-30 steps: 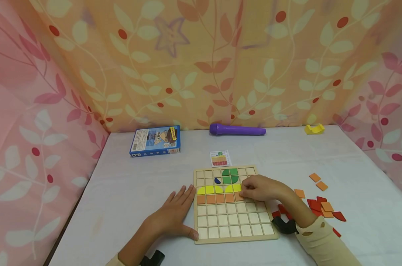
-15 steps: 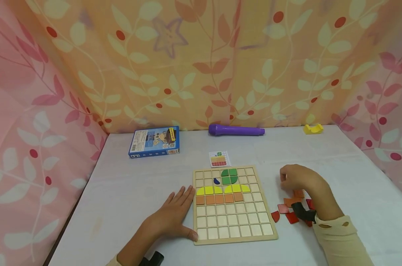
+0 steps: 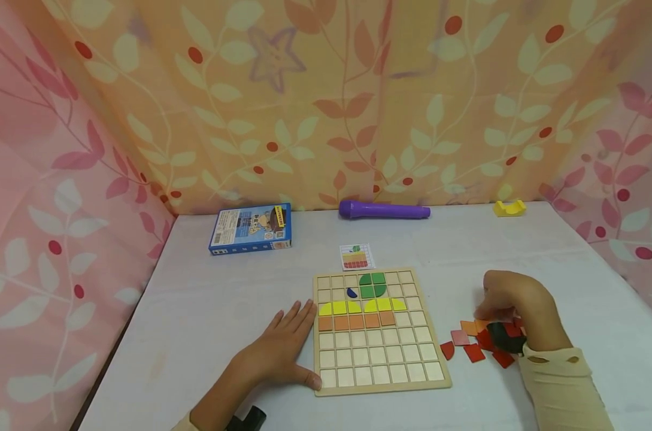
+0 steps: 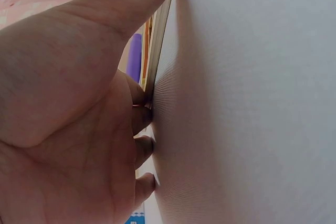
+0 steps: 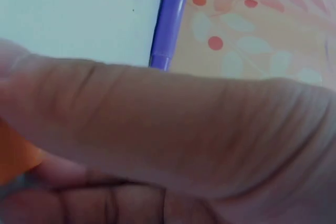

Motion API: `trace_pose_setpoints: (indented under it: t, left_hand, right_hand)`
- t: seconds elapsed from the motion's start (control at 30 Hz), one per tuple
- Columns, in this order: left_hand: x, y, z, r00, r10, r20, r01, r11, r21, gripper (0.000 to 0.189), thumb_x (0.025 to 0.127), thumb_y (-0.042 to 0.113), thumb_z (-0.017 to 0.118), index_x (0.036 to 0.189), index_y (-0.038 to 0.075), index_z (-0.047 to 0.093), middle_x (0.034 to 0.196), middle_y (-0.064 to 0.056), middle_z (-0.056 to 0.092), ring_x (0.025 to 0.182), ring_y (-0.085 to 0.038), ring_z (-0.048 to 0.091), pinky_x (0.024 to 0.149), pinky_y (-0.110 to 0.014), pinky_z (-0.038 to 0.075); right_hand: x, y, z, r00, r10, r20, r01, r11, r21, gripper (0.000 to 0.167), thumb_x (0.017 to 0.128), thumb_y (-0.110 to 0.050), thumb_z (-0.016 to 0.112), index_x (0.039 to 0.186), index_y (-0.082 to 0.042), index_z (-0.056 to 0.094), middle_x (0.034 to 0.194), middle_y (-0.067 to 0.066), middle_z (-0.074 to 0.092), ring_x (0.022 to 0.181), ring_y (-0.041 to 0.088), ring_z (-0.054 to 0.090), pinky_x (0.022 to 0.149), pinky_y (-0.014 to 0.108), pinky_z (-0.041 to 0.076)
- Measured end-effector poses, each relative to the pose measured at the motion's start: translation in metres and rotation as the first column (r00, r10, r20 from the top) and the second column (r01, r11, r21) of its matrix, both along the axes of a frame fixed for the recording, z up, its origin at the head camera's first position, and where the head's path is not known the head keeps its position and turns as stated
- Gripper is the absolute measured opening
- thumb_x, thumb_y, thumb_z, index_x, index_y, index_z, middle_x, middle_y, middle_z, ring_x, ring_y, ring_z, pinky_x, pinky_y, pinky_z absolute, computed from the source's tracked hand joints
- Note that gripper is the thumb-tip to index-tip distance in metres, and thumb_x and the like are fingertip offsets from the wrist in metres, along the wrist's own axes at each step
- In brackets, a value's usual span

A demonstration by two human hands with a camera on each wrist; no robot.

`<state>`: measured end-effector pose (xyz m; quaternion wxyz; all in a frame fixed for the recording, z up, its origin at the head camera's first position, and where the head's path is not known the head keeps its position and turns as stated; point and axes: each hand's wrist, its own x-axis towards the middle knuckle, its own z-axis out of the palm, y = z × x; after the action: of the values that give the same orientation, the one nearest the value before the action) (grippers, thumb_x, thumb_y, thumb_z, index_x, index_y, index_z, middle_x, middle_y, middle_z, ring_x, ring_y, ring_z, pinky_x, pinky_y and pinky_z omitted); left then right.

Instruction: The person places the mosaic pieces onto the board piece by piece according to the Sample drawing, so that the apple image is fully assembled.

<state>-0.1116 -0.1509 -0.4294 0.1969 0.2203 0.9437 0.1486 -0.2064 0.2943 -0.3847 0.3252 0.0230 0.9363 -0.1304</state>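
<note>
My left hand (image 3: 279,344) lies spread on the white tablecloth, thumb and fingertips against the left edge of the wooden grid board (image 3: 382,391). Green tiles (image 3: 372,286), a small blue piece (image 3: 351,293), a row of yellow tiles (image 3: 339,307) and a row of orange tiles (image 3: 356,322) sit in the board's cells. To the board's right, my right hand (image 3: 514,296) is bent down over loose tiles, its fingertips partly hidden. In the right wrist view, an orange tile (image 5: 16,153) is pinched between thumb and fingers.
Several red tiles (image 3: 473,352) and a pink tile (image 3: 459,337) lie right of the board. A pattern card (image 3: 357,257) lies behind it. Farther back are a blue box (image 3: 250,229), a purple microphone-shaped stick (image 3: 385,210) and a yellow holder (image 3: 509,208).
My right hand has left the board and moved right to the loose tiles. Another yellow piece shows at the right end of the yellow row. My left hand has stayed in place.
</note>
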Motion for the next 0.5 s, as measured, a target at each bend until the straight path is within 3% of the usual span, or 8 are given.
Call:
trace_pose_setpoints:
  t: [0.27, 0.37, 0.5]
  left_hand:
    - [-0.001, 0.0, 0.0, 1.0, -0.006, 0.0, 0.006, 1.0, -0.002, 0.137, 0.061, 0.082, 0.071, 0.162, 0.009, 0.013, 0.168, -0.007, 0.009, 0.153, -0.03, 0.002, 0.119, -0.054, 0.008]
    - [-0.001, 0.001, 0.0, 1.0, -0.006, -0.001, 0.006, 1.0, -0.004, 0.138, 0.061, 0.083, 0.071, 0.162, 0.009, 0.013, 0.168, -0.007, 0.009, 0.153, -0.03, 0.002, 0.119, -0.055, 0.008]
    - [-0.001, 0.001, 0.0, 1.0, -0.005, 0.0, 0.005, 1.0, -0.002, 0.138, 0.06, 0.082, 0.071, 0.162, 0.008, 0.014, 0.168, -0.007, 0.009, 0.153, -0.03, 0.002, 0.119, -0.055, 0.009]
  right_hand:
    - [0.0, -0.005, 0.002, 0.997, 0.077, -0.016, -0.077, 0.996, -0.041, 0.035, 0.079, -0.028, 0.084, 0.087, -0.004, 0.06, 0.073, 0.009, 0.055, 0.07, 0.025, 0.054, 0.062, 0.036, 0.049]
    - [0.002, -0.007, 0.002, 0.997, 0.077, 0.001, -0.077, 0.995, -0.065, 0.034, 0.08, -0.029, 0.084, 0.09, -0.004, 0.062, 0.073, 0.009, 0.055, 0.069, 0.024, 0.053, 0.061, 0.034, 0.048]
    - [0.004, -0.015, 0.002, 0.99, 0.14, 0.003, -0.139, 0.983, -0.122, 0.025, 0.084, -0.025, 0.081, 0.081, -0.007, 0.065, 0.066, 0.004, 0.055, 0.061, 0.018, 0.052, 0.056, 0.03, 0.046]
